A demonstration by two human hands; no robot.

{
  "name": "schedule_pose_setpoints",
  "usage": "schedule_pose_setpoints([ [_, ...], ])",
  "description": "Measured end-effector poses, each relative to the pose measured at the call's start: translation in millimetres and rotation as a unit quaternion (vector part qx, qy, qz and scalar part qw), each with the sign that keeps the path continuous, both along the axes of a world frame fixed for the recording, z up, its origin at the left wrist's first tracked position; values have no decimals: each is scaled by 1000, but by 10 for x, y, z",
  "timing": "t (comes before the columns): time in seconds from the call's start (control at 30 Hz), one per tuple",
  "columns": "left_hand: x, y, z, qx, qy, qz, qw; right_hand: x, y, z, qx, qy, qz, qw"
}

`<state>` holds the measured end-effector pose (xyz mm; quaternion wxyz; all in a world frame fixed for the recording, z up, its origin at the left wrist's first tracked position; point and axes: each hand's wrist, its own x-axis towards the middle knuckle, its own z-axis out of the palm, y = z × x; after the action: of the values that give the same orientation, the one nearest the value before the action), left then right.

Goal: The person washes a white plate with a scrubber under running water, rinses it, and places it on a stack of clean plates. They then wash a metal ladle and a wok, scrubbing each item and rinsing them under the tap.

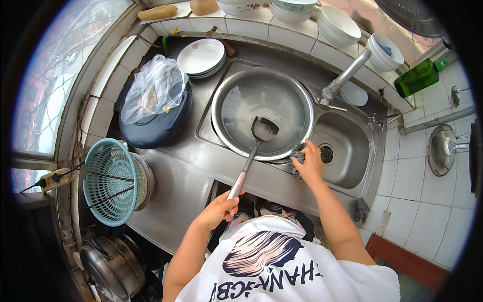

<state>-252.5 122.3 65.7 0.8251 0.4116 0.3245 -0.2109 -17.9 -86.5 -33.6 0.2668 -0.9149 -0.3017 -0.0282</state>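
Observation:
My left hand (pixel 220 209) grips the metal handle of a wok spatula (pixel 244 171). The spatula's dark, wet-looking blade is over the near part of a large stainless steel basin (pixel 216 126). Water (pixel 279 98) lies in the basin, which rests over the left sink bowl. At the basin's near right rim, my right hand (pixel 312 161) holds a dark grey steel-wool scrubber (pixel 296 158). Right of that hand is the bare right sink bowl (pixel 349 147) with its drain (pixel 326 154).
A faucet (pixel 345 77) stands behind the bowls. Left are a stack of plates (pixel 202 56), a dark blue lidded container (pixel 151 132) under a plastic bag (pixel 156 87), and a blue basket (pixel 109 185) holding chopsticks. Bowls (pixel 339 24) and a green bottle (pixel 417 77) line the tiled ledge.

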Motion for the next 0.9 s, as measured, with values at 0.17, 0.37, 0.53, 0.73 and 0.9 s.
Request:
schedule_pose_setpoints([
  [0.17,62,-71,2,-39,10,5,999,-84,-6,-112,-4,178,-63,982],
  [0.37,47,-111,-31,-57,23,-10,998,12,-199,209,-41,243,52,968],
  [0.53,-63,-52,-154,-91,23,-8,996,63,-265,363,-177,216,183,943],
  [0.73,-80,-19,-160,-62,59,-24,996,56,-174,304,-156,176,144,961],
  [0.9,-148,6,-311,-54,56,-23,997,147,-194,95,-116,173,72,975],
])
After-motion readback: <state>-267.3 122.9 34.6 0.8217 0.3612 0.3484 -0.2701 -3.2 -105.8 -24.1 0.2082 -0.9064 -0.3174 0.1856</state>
